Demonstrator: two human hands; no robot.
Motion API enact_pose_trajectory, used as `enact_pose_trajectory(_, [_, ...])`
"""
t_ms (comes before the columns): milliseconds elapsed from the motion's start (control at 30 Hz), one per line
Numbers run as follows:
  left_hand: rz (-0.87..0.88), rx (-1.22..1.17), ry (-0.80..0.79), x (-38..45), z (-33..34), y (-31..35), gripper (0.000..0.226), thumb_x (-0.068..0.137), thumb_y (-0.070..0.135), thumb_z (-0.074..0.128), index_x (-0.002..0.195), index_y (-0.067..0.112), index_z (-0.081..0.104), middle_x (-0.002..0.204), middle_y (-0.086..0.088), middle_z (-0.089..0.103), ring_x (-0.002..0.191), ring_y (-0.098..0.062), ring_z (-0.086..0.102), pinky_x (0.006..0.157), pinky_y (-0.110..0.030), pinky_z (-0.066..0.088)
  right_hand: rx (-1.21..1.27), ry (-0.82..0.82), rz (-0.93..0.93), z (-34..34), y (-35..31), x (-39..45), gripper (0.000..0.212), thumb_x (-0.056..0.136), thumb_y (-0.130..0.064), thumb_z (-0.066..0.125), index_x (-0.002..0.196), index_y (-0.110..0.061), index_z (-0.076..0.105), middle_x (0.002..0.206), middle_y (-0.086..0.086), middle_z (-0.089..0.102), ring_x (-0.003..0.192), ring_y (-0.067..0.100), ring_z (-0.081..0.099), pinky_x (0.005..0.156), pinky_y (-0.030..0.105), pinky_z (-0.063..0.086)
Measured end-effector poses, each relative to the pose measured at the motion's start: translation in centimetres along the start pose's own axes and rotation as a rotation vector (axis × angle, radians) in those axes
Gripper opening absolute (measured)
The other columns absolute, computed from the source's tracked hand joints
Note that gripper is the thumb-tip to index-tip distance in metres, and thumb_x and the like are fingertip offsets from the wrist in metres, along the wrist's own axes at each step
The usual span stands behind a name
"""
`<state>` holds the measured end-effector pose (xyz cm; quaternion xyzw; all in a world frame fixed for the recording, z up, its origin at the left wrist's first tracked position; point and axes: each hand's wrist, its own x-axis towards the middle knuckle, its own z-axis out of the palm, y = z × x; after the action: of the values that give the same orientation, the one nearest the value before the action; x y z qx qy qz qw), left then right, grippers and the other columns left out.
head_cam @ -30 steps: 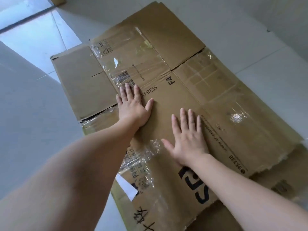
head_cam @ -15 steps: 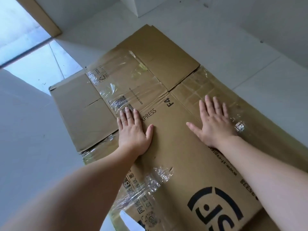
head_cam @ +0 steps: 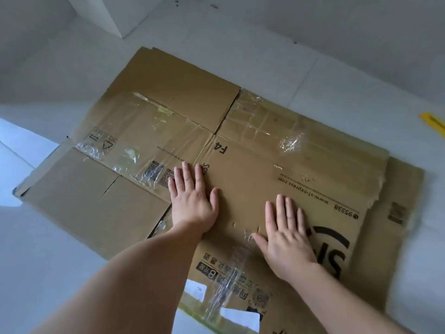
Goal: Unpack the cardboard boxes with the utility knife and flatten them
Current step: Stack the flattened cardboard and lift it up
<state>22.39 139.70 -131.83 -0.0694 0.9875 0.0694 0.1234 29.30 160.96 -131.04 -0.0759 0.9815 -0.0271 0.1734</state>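
A large brown cardboard box (head_cam: 252, 165) lies flat on the pale floor, with black print and strips of clear tape across its panels. My left hand (head_cam: 192, 198) presses palm down on its middle, fingers straight. My right hand (head_cam: 286, 237) presses flat beside it, a little nearer to me, next to the black logo. A second flat piece of cardboard (head_cam: 399, 213) sticks out from under the right edge. A yellow object, perhaps the utility knife (head_cam: 433, 121), lies on the floor at the far right.
Pale floor tiles (head_cam: 337, 80) surround the cardboard. A white wall corner (head_cam: 115, 18) juts in at the top left. A bright patch of light (head_cam: 14, 150) falls on the floor at the left.
My right hand has moved from the taped far-right panel back toward me, next to the logo. My left hand has stayed pressed in about the same place. The view has shifted.
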Motion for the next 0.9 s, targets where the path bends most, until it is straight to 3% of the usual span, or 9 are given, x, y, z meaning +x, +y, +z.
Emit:
enact_pose_trajectory(100, [0.017,0.002,0.012,-0.1,0.3,-0.2,0.075,0.091,0.056,0.014,0.152,0.015,-0.002,0.158,-0.017,-0.009,0.145,-0.034,-0.013,0.118,-0.049,-0.005,0.014,0.008,0.000,2.0,-2.0,-6.1,0.081,0.096,-0.062,0.015,0.146,0.001,0.030,0.154,0.027,0.019,0.142,0.043,0.021,0.109,0.057,0.018])
enact_pose_trajectory(200, [0.022,-0.016,0.010,-0.1,0.1,-0.2,0.075,0.092,0.054,0.018,0.152,0.013,0.000,0.158,-0.019,-0.007,0.145,-0.035,-0.010,0.118,-0.050,-0.005,0.034,-0.105,0.011,3.4,-4.6,-10.7,0.083,0.096,-0.061,0.011,0.142,0.005,0.034,0.150,0.032,0.024,0.137,0.049,0.027,0.105,0.061,0.022])
enact_pose_trajectory(300, [0.020,-0.040,-0.020,-0.2,-0.3,-0.2,0.074,0.093,0.053,0.020,0.152,0.014,-0.001,0.158,-0.017,-0.010,0.145,-0.034,-0.013,0.117,-0.050,-0.006,0.070,-0.211,0.067,4.1,-6.9,-12.8,0.085,0.093,-0.064,0.010,0.139,0.004,0.031,0.145,0.033,0.030,0.132,0.051,0.034,0.101,0.066,0.023])
enact_pose_trajectory(367, [0.057,-0.039,-0.032,0.0,-0.5,-0.6,0.074,0.094,0.055,0.021,0.152,0.015,-0.003,0.158,-0.015,-0.012,0.145,-0.032,-0.016,0.117,-0.049,-0.009,0.053,-0.183,0.061,4.5,-7.0,-12.5,0.093,0.091,-0.069,0.014,0.140,0.007,0.034,0.145,0.033,0.032,0.133,0.052,0.033,0.101,0.068,0.023])
enact_pose_trajectory(533, [0.347,-0.024,-0.110,-1.9,-1.9,-5.0,0.063,0.099,0.048,0.027,0.153,0.023,0.007,0.160,-0.008,-0.010,0.146,-0.022,-0.012,0.119,-0.038,-0.008,-0.011,-0.120,-0.156,4.9,-6.4,-13.4,0.094,0.084,-0.074,0.031,0.146,-0.003,0.031,0.152,0.027,0.023,0.140,0.049,0.021,0.105,0.071,0.018])
enact_pose_trajectory(667, [0.511,0.190,-0.137,-6.7,-3.5,-12.2,0.069,0.092,0.056,0.009,0.152,0.023,0.014,0.160,-0.008,0.001,0.147,-0.025,0.002,0.119,-0.042,0.005,-0.067,-0.134,-0.302,5.1,-6.1,-14.4,0.102,0.074,-0.076,0.046,0.148,-0.008,0.026,0.152,0.029,0.021,0.138,0.053,0.019,0.102,0.075,0.020])
enact_pose_trajectory(767, [0.673,0.240,-0.185,-9.0,-4.5,-17.5,0.072,0.084,0.038,0.034,0.152,0.024,0.015,0.159,-0.007,0.009,0.147,-0.024,0.008,0.117,-0.047,0.012,-0.021,-0.128,-0.283,4.9,-6.6,-14.6,0.110,0.061,-0.065,0.075,0.142,-0.004,0.032,0.147,0.031,0.031,0.132,0.055,0.030,0.099,0.075,0.026])
enact_pose_trajectory(900, [0.695,0.408,-0.169,-10.0,-3.1,-19.9,0.113,0.060,0.020,0.065,0.153,0.023,0.002,0.160,-0.002,-0.002,0.146,-0.016,-0.012,0.117,-0.043,0.003,-0.018,-0.139,-0.293,4.8,-7.3,-14.9,0.103,0.057,-0.046,0.086,0.137,-0.006,0.036,0.142,0.033,0.039,0.126,0.060,0.035,0.094,0.076,0.030])
